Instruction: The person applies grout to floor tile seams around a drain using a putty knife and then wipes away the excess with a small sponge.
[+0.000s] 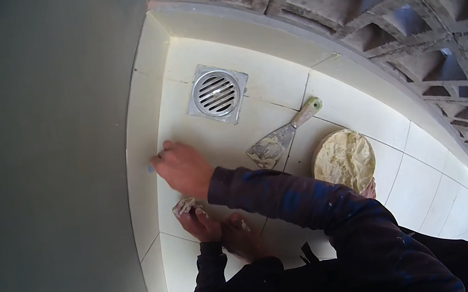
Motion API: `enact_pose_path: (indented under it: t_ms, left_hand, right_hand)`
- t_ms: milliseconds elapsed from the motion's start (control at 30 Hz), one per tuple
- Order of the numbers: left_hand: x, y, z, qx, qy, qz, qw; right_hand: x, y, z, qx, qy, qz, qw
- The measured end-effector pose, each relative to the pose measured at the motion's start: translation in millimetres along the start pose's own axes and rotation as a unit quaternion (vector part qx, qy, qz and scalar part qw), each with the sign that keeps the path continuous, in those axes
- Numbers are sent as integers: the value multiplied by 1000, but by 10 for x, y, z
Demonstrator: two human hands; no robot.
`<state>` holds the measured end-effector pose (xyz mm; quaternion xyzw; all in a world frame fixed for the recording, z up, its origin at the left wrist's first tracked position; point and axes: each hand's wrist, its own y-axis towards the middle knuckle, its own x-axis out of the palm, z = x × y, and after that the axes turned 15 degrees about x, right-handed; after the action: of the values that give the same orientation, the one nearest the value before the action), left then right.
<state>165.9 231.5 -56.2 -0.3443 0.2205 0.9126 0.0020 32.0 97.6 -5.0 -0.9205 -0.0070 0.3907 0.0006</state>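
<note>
While the left hand [200, 224] holds lumpy pale paste [184, 206], the right [183, 167] pinches something bluish [150, 169].

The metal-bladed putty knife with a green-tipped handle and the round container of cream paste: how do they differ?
The putty knife is long, with a flaring blade; the container is round. The container is filled with cream paste; the putty knife's blade is only smeared. Both carry pale paste.

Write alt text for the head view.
A person's right hand reaches to the pale skirting left of a tiled floor, just beyond the smeared left hand. Nearby are a dirty scraper, a round tub of beige paste and a metal floor drain.
</note>
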Motion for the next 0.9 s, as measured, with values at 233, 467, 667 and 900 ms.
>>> enact_pose_path:
  t_ms: [233,467,667,900]
  left_hand:
    - [-8,120,129,-55,-49,-31,997]
    - [571,475,872,-66,-380,-40,922]
    - [870,179,926,-66,-553,-81,827]
    - [701,637,1042,154,-243,-273,918]
  right_hand:
    - [-1171,-441,665,192,293,-131,928]
    - [-1952,-1106,965,377,417,-199,803]
    - [-2261,-1406,801,450,562,-159,676]
    - [-2785,-1638,1242,426,582,-51,691]
